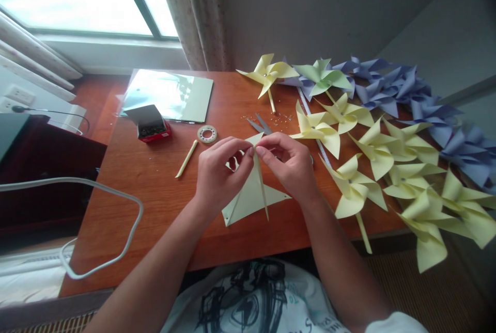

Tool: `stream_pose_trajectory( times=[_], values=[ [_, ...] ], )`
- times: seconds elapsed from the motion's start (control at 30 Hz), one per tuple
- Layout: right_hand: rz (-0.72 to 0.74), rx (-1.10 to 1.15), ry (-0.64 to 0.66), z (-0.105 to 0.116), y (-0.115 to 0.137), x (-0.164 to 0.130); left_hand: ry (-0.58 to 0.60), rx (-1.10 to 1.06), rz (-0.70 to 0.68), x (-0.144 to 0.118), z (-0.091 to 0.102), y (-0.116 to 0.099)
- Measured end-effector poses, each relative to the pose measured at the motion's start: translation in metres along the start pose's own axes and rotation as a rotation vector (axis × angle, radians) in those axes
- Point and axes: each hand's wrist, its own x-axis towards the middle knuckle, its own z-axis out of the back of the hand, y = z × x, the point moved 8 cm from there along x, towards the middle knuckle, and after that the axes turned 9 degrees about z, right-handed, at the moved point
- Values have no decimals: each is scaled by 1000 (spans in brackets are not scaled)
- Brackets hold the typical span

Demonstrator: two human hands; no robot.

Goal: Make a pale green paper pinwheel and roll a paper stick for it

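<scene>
Pale-yellow paper point(248, 197) is sitting near the front middle of the counter point(166, 183), left hand point(222, 170) and right hand point(292, 165) pinching its tips in their grip, while an open box point(159, 135) is holding dark bits point(150, 131) at the counter's left and pinwheels point(382, 160) are crowding its right.

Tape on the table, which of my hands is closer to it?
Left. Your left hand is just on the near side of the tape and slightly right; your right hand is farther right, beyond the left one.

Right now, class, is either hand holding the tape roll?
No, the tape roll lies on the table; left hand and right hand pinch paper.
</scene>
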Motion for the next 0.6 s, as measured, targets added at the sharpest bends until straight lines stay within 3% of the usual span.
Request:
stream_pose_trajectory(
  times=[0.37,0.6],
  values=[
    [60,-42,28,1,6,3,30,-38,-9,-1,-2,-1],
    [83,-70,47,0,10,3,70,-153,98,0,-3,8]
  ],
)
